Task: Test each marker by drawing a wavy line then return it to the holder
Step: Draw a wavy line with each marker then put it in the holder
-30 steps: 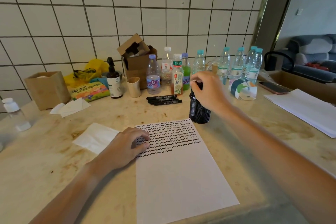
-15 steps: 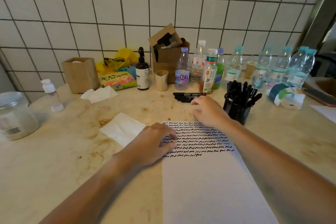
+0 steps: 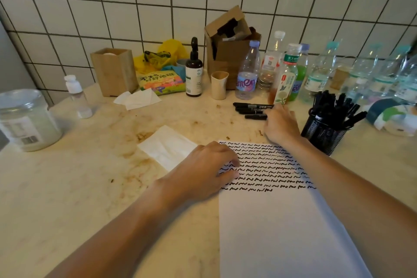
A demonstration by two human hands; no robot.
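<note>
The right hand (image 3: 282,125), grip loose and empty, touches the loose markers (image 3: 250,110); a careless grab could roll neighbours away.

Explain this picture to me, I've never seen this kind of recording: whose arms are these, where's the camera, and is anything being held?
There is no machine here. The camera sits on a person's head and looks forward and down, so the two arms are that person's own.

The left hand rests on the left edge of the paper, which has rows of black wavy lines on its upper part. The right hand reaches to the loose markers lying on the counter. It touches them, but I cannot tell whether its fingers already grip one.

The mesh holder, to the right of that hand, stands full of markers. Bottles, a cardboard box and tissues stand or lie farther back.
</note>
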